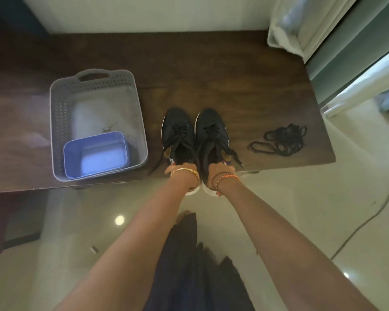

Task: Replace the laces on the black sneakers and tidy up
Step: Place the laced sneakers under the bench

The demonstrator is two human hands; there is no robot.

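Two black sneakers stand side by side at the front edge of the dark wooden table (234,81), toes pointing away. My left hand (182,171) grips the heel of the left sneaker (177,129). My right hand (218,173) grips the heel of the right sneaker (211,129). Both sneakers carry black laces, and loose lace ends trail off their sides. A tangled pile of spare black laces (281,140) lies on the table to the right of the shoes.
A grey perforated basket (58,122) stands on the table left of the shoes, with a blue plastic tub (94,154) inside its near end. A white curtain (301,25) hangs at the back right. Pale tiled floor (290,209) lies below, crossed by a cable (368,223).
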